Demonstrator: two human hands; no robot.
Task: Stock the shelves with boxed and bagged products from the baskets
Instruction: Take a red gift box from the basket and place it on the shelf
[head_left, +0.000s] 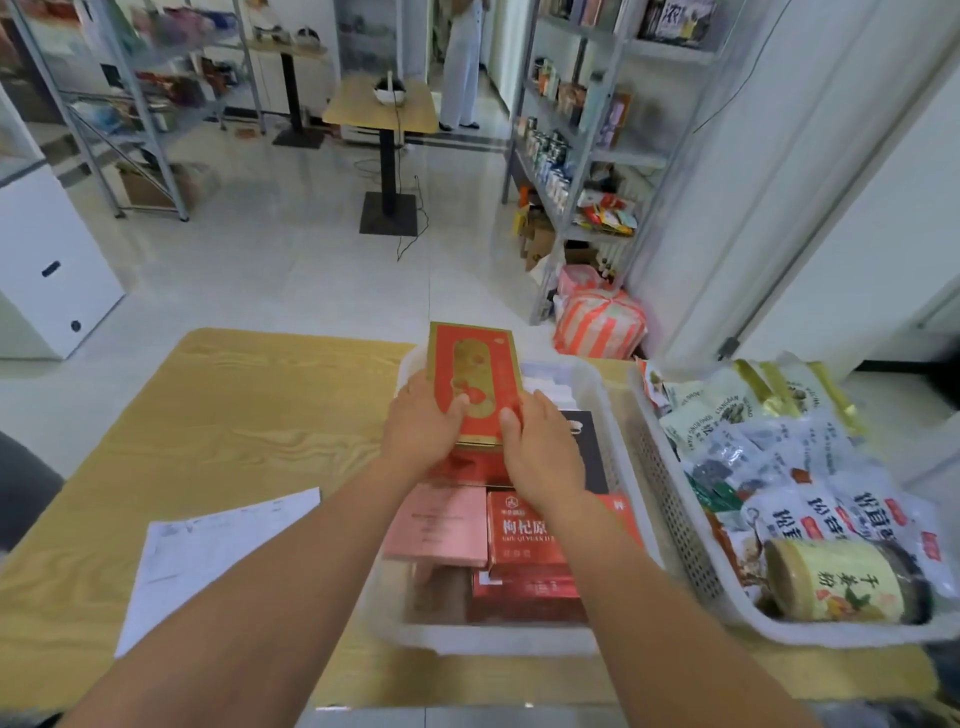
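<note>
A flat red and gold box (474, 371) is held tilted above the far end of a white basket (597, 387) on the wooden table (234, 426). My left hand (423, 423) grips its left edge and my right hand (540, 441) grips its right edge. Below them the basket holds a pink box (441, 522), red boxes (522, 530) and a black box (592, 452). A second white basket (675, 499) at the right is full of bagged products (779, 457) and a yellow-labelled jar (841, 584).
A sheet of paper (208, 551) lies on the table at the left. Metal shelves with goods (576, 150) stand at the right rear, more shelves (150, 93) at the left rear. A small pedestal table (384, 109) and a person's legs (460, 67) are beyond. Striped bags (600, 322) sit on the floor.
</note>
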